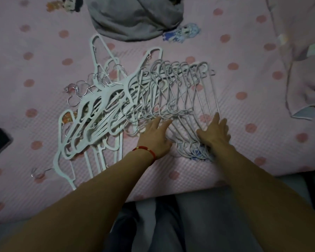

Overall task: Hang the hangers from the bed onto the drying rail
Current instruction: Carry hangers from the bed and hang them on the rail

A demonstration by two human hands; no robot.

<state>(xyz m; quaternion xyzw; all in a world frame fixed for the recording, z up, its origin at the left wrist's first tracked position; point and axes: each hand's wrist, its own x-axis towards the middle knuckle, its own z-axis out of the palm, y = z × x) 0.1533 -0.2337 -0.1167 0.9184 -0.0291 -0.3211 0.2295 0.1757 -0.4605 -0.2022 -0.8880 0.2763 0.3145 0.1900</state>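
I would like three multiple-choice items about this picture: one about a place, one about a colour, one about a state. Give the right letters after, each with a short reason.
1. Where does the grey garment lie?
A. beyond the hangers, at the far side of the bed
B. under the hangers
C. on the person's lap

2. What colour is the bracelet on the left wrist?
A. blue
B. red
C. white

3. How is the right hand?
A. curled in a fist, away from the bed
B. lifting one hanger into the air
C. fingers spread, resting on the wire hangers

Answers:
1 A: it lies above the pile in the view.
2 B: the band shows red.
3 C: its fingers lie flat over the wires.
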